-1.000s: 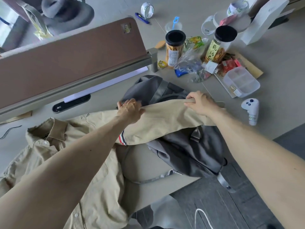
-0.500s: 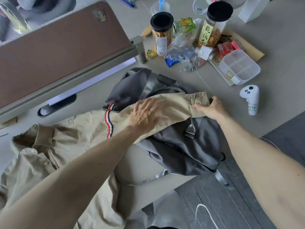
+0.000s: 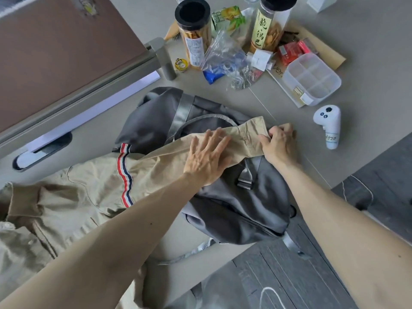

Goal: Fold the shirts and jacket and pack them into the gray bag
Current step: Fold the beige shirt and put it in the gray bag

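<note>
A beige shirt (image 3: pixel 73 204) with a red, white and navy stripe band lies spread on the left of the table, collar at the far left. Its long sleeve stretches right across the gray bag (image 3: pixel 234 208), which lies near the table's front edge. My left hand (image 3: pixel 206 159) presses flat on the sleeve with straight fingers. My right hand (image 3: pixel 278 143) pinches the sleeve's cuff at the bag's right side.
Behind the bag stand two snack jars (image 3: pixel 196 34), plastic bags (image 3: pixel 225 61) and a clear compartment box (image 3: pixel 312 79). A white controller (image 3: pixel 328 126) lies right of my right hand. A brown divider panel (image 3: pixel 62 50) runs along the back left. The table edge drops to dark floor (image 3: pixel 289 275).
My left hand let go of the sleeve, slid right along it and now lies flat. My right hand drew the cuff out to the right, so the sleeve lies straighter.
</note>
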A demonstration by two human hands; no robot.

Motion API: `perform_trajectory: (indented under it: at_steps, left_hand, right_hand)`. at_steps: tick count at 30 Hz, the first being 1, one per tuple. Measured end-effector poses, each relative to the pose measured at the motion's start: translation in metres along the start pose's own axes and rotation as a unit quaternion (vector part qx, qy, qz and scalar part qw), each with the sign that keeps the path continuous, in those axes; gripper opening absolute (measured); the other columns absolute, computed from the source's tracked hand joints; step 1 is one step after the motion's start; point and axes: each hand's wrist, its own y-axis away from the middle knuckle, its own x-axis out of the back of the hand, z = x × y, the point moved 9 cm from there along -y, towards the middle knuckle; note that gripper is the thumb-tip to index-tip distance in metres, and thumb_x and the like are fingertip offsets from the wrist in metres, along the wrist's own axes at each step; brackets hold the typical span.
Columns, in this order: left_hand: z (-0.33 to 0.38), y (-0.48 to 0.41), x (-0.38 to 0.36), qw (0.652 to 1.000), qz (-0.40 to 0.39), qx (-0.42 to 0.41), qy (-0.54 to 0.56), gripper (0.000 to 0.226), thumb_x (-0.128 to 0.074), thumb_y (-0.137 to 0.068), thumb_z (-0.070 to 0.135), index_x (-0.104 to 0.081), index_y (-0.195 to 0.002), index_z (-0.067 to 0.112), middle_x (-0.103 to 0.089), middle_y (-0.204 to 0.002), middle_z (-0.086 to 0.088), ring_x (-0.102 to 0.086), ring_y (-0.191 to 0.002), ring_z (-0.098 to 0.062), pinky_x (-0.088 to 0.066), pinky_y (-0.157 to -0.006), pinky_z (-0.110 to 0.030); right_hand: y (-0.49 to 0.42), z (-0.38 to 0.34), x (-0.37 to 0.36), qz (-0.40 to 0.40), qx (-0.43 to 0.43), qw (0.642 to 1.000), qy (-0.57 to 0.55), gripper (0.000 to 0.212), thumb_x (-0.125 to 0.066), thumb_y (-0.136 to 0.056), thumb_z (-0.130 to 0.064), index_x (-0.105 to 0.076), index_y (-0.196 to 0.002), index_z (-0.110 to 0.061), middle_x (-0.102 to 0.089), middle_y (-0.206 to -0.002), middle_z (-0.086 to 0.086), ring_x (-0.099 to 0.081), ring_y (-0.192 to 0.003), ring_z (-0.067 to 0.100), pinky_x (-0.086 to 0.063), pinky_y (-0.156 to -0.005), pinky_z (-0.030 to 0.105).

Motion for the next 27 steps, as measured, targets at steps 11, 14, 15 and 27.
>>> perform_trajectory:
  at_steps: [11, 14, 15, 27]
  left_hand:
    - [0.001, -0.029, -0.054, 0.989, -0.124, 0.063, -0.052, 0.088, -0.013, -0.082, 0.088, 0.020, -0.152, 0.045, 0.026, -0.163, 0.009, 0.027, -0.149, -0.034, 0.009, -0.112, -0.072]
    - [0.003, -0.028, -0.056, 0.983, -0.159, 0.066, -0.065, 0.093, -0.013, -0.078, 0.092, 0.024, -0.150, 0.046, 0.033, -0.160, 0.010, 0.032, -0.146, -0.037, 0.012, -0.111, -0.073]
    - [0.004, -0.028, -0.055, 0.980, -0.176, 0.068, -0.061, 0.096, -0.016, -0.076, 0.093, 0.023, -0.150, 0.046, 0.035, -0.159, 0.011, 0.034, -0.145, -0.037, 0.013, -0.111, -0.073]
    - [-0.017, 0.030, 0.063, 0.742, -0.121, 0.204, 0.628, 0.068, -0.043, -0.095, 0.066, -0.040, -0.151, 0.027, -0.041, -0.156, 0.000, -0.042, -0.140, -0.030, -0.030, -0.117, -0.045]
  right_hand:
    - [-0.005, 0.003, -0.018, -0.040, -0.010, 0.995, -0.093, 0.031, -0.062, -0.094, -0.028, -0.056, -0.106, 0.000, -0.065, -0.106, 0.020, -0.059, -0.097, 0.037, -0.037, -0.072, 0.037]
    - [-0.005, 0.011, -0.031, -0.083, -0.053, 0.980, -0.170, 0.033, -0.070, -0.085, -0.033, -0.058, -0.091, -0.003, -0.067, -0.090, 0.009, -0.064, -0.079, 0.027, -0.045, -0.064, 0.032]
    - [-0.004, 0.013, -0.037, -0.100, -0.072, 0.971, -0.206, 0.034, -0.071, -0.084, -0.031, -0.059, -0.087, 0.000, -0.070, -0.088, 0.012, -0.068, -0.075, 0.026, -0.054, -0.061, 0.037]
    - [0.034, -0.110, 0.050, -0.053, 0.097, 0.948, -0.298, 0.029, -0.066, -0.086, -0.032, -0.063, -0.064, -0.013, -0.047, -0.056, -0.004, -0.036, -0.058, 0.004, -0.029, -0.052, 0.028]
